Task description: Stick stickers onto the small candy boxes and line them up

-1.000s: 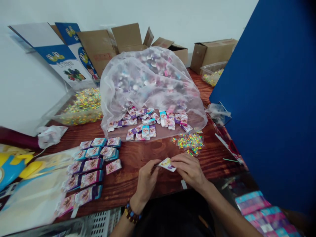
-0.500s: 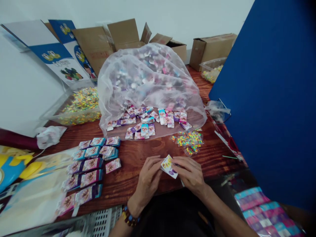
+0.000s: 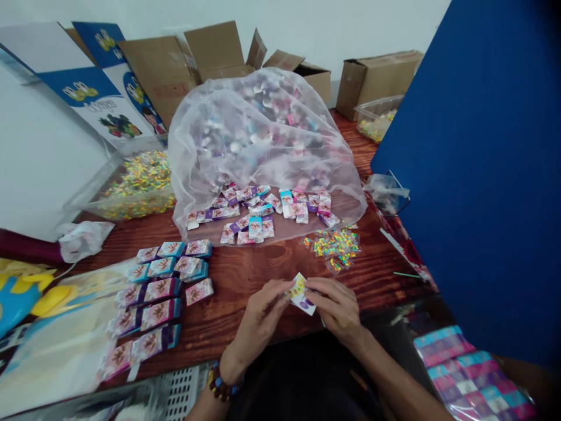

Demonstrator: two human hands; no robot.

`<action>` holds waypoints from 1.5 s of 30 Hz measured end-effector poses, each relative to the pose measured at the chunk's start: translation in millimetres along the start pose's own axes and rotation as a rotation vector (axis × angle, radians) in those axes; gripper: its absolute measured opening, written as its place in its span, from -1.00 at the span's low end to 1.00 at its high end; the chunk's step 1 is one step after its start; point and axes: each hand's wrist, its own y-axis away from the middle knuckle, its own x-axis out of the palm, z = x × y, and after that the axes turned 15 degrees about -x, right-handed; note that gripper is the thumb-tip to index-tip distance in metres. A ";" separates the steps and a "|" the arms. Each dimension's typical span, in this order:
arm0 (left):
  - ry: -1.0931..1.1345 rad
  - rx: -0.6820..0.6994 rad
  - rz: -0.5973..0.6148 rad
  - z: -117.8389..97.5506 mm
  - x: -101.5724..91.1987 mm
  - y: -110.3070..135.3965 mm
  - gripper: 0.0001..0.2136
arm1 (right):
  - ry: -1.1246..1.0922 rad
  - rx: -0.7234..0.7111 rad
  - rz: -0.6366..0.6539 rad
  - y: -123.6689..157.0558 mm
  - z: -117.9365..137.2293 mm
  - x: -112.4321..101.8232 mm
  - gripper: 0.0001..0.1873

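Observation:
A small white card-like packet (image 3: 301, 294) with yellow and purple print is held between both hands over the table's front edge. My left hand (image 3: 268, 307) pinches its left side, and my right hand (image 3: 335, 304) grips its right side with the thumb across the face. Whether it is a flat card or a little box I cannot tell. Just beyond the hands lies a pile of small clear sachets of coloured beads (image 3: 335, 245). On the left, small printed boxes (image 3: 162, 286) stand in rows, and one single box (image 3: 199, 291) lies beside them.
A sheer white net bag (image 3: 263, 152) full of small boxes spreads across the back. Plastic tubs of coloured sachets stand left (image 3: 135, 187) and right (image 3: 379, 120). Cardboard boxes (image 3: 219, 49) line the wall. A blue panel (image 3: 460, 193) rises at right, above wrapped colourful packs (image 3: 473, 374).
The camera view has shifted slightly. The left fingers have slid a little over the packet's left edge; both hands keep hold of it in nearly the same place.

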 end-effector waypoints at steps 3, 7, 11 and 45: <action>0.116 -0.102 -0.027 -3.2 0.6 -1.1 -0.76 | -0.002 0.002 -0.004 1.3 -0.4 2.0 -0.59; 0.267 -0.197 -0.062 -3.9 4.5 -3.3 -0.82 | -0.019 0.011 -0.020 3.7 -0.9 4.7 -0.60; 0.308 -0.218 -0.051 -2.5 6.2 -7.2 -0.84 | -0.078 0.066 -0.023 7.4 1.4 6.4 -0.58; 0.542 -0.496 -0.158 29.7 24.6 -8.0 -0.67 | -0.703 1.108 0.020 5.8 -10.9 46.9 -0.75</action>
